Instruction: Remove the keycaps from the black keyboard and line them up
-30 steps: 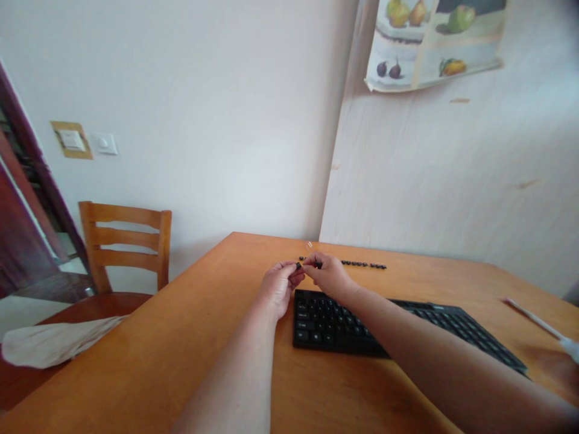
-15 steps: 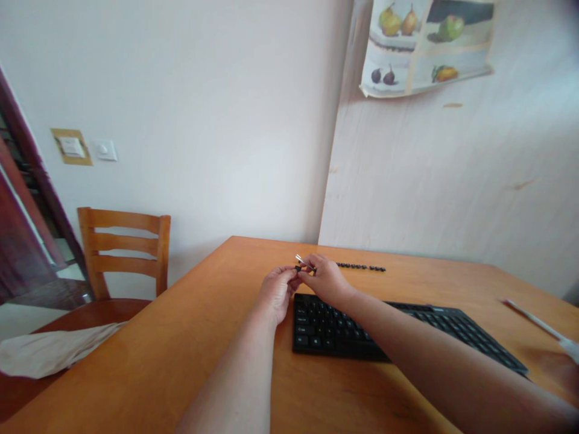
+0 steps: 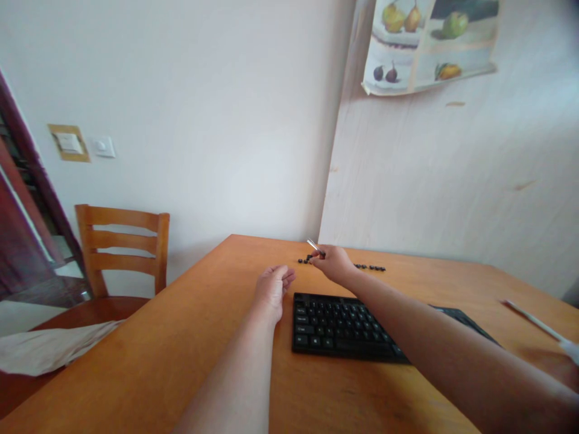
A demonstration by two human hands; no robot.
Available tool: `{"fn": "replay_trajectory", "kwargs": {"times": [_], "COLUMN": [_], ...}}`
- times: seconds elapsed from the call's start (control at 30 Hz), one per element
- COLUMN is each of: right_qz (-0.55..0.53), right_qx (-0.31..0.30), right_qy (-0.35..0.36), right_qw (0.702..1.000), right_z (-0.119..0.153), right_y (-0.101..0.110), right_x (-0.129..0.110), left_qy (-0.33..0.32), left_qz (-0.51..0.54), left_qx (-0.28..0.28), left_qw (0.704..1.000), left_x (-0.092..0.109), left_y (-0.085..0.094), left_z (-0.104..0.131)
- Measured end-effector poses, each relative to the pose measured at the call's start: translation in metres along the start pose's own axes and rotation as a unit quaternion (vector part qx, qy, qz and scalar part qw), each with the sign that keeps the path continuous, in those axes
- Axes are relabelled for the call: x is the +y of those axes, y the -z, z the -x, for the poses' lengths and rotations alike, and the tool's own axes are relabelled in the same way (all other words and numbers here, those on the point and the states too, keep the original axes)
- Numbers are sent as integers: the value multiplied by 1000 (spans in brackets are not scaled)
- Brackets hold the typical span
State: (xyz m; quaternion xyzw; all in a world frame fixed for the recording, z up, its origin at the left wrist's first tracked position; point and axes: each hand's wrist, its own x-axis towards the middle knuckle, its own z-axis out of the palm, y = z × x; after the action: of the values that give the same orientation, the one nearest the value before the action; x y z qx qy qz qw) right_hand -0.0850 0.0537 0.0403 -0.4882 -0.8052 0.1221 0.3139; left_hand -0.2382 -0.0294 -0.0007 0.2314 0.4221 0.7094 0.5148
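Observation:
My left hand (image 3: 272,289) rests above the table just left of the black keyboard (image 3: 335,328), its fingers loosely bent with nothing visible in them. My right hand (image 3: 333,263) reaches over the back edge of the keyboard, closed around a slim silver tool (image 3: 313,245) whose shiny end sticks up to the left. Beneath its fingertips a small black keycap (image 3: 309,257) shows; whether the fingers touch it I cannot tell. Several more black keycaps (image 3: 371,267) lie in a row behind the keyboard, partly hidden by the hand. My right forearm covers part of the keys.
A wooden table (image 3: 217,337) carries everything, with a wall behind it. A white stick-like object (image 3: 534,318) lies at the right. To the left stands a wooden chair (image 3: 122,244) with a pale cloth (image 3: 54,346) on its seat. Fruit pictures (image 3: 432,48) hang on the wall.
My hands have parted. The right one, still with the silver tool, has moved up and right to the keycap row; the left one no longer pinches a black keycap.

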Motion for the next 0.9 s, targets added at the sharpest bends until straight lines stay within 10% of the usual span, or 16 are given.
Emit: {"fn": "replay_trajectory", "kwargs": {"times": [0.9], "right_qz": [85], "right_qx": [-122], "right_qy": [-57], "right_qw": [987], "right_z": [-49], "right_y": [-55], "right_x": [31], "left_qy": [11], "left_qz": [22], "left_qx": [39], "left_qw": [999], "left_x": [2], "left_y": [3], "left_z": [-2]}}
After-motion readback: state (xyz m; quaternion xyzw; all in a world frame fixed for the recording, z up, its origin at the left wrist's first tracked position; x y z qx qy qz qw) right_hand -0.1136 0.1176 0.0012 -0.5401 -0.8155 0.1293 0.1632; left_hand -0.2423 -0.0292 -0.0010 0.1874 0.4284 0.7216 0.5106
